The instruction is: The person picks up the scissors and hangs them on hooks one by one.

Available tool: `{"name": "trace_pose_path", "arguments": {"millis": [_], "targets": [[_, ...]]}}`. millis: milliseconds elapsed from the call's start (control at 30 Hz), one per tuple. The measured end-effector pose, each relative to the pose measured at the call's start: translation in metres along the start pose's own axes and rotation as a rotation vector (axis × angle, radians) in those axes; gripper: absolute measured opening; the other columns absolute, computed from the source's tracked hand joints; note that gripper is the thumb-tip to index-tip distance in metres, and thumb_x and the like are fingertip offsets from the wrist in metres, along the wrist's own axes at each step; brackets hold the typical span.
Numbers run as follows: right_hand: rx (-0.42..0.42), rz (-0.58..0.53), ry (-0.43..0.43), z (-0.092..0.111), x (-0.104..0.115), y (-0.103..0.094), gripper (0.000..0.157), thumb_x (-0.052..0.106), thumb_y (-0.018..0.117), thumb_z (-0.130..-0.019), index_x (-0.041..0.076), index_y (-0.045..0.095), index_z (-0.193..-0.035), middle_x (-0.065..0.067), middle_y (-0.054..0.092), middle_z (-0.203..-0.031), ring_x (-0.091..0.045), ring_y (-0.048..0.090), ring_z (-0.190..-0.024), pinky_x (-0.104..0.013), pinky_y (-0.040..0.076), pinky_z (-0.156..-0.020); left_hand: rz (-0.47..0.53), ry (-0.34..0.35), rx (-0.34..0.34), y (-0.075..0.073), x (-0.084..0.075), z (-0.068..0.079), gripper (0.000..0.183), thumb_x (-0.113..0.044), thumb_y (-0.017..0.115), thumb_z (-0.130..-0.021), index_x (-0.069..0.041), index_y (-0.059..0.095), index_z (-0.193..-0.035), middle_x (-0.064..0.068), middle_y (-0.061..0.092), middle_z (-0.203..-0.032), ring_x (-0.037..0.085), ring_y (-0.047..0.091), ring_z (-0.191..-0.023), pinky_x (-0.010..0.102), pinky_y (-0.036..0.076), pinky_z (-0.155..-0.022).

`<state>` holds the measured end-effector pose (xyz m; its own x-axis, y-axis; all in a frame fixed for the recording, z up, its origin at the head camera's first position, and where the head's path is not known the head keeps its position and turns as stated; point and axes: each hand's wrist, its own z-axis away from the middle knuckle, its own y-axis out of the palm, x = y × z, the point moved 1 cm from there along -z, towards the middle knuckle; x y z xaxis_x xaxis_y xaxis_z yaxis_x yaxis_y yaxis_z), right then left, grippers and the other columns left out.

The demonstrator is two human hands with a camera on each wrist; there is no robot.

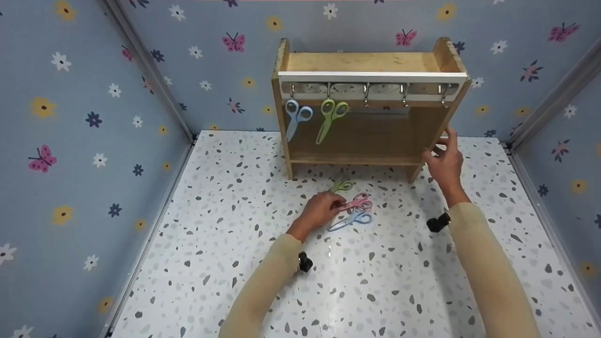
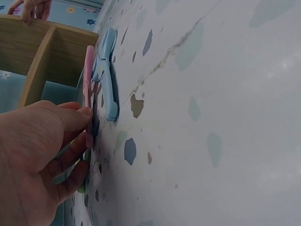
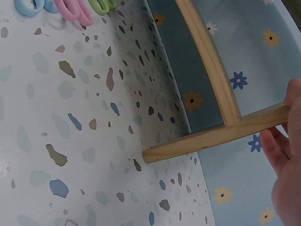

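On the speckled table, my left hand [image 1: 318, 209] pinches pink scissors [image 1: 360, 202] by the blade end between thumb and fingers. Blue scissors [image 1: 360, 217] lie just in front of them and green scissors [image 1: 345, 186] just behind, partly hidden by the hand. My right hand [image 1: 445, 167] grips the right side panel of a wooden rack [image 1: 277, 89], thumb in front and fingers around the edge. In the right wrist view that side panel [image 3: 188, 145] stands with its foot on the table. From the rack's two leftmost hooks hang blue scissors [image 1: 292, 117] and green scissors [image 1: 327, 121].
Several metal hooks line a white rail [image 1: 366, 75] across the rack's front; the three on the right, including the middle hook [image 1: 366, 96], hold nothing. Patterned walls [image 1: 94, 126] enclose the table [image 1: 211, 197] at the left, back and right.
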<state>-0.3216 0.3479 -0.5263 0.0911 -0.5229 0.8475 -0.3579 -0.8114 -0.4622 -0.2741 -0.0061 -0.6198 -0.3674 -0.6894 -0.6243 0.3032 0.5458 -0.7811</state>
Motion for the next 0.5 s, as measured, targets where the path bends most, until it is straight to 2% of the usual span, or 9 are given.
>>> {"name": "trace_pose_path", "arguments": {"millis": [133,267,367,500], "targets": [[-0.001,0.005,0.007,0.000,0.001,0.000,0.084,0.008,0.065,-0.106,0.035,0.028,-0.177,-0.026,0.064,-0.151,-0.047,0.065,-0.149,-0.064,0.055,-0.119,0.007,0.032,-0.006,0.001,0.004,-0.002,0.027,-0.013,0.073,-0.109,-0.009,0.081,-0.135,0.012,0.082,-0.124,0.029,0.077,-0.114,0.046,0.061,-0.104],[0.002,0.009,0.007,0.001,0.001,0.000,0.084,0.009,0.065,-0.106,0.035,0.028,-0.177,-0.026,0.064,-0.151,-0.047,0.065,-0.149,-0.064,0.055,-0.118,0.042,0.033,-0.007,0.013,0.023,-0.012,0.027,-0.017,0.076,-0.109,-0.014,0.082,-0.135,0.007,0.082,-0.121,0.022,0.076,-0.111,0.041,0.060,-0.103],[0.004,0.010,0.005,0.001,0.002,0.000,0.085,0.008,0.065,-0.106,0.036,0.027,-0.177,-0.026,0.064,-0.152,-0.048,0.065,-0.149,-0.064,0.055,-0.118,0.023,0.040,-0.006,0.021,0.034,-0.019,0.028,-0.022,0.077,-0.108,-0.018,0.082,-0.135,0.004,0.082,-0.120,0.018,0.075,-0.109,0.039,0.060,-0.102],[0.006,0.003,0.009,0.001,0.002,-0.001,0.085,0.007,0.065,-0.106,0.036,0.028,-0.176,-0.026,0.064,-0.152,-0.048,0.065,-0.149,-0.064,0.055,-0.118,-0.019,0.049,-0.002,0.026,0.041,-0.024,0.030,-0.024,0.078,-0.108,-0.019,0.081,-0.137,0.002,0.082,-0.122,0.018,0.076,-0.111,0.040,0.061,-0.102]]}}
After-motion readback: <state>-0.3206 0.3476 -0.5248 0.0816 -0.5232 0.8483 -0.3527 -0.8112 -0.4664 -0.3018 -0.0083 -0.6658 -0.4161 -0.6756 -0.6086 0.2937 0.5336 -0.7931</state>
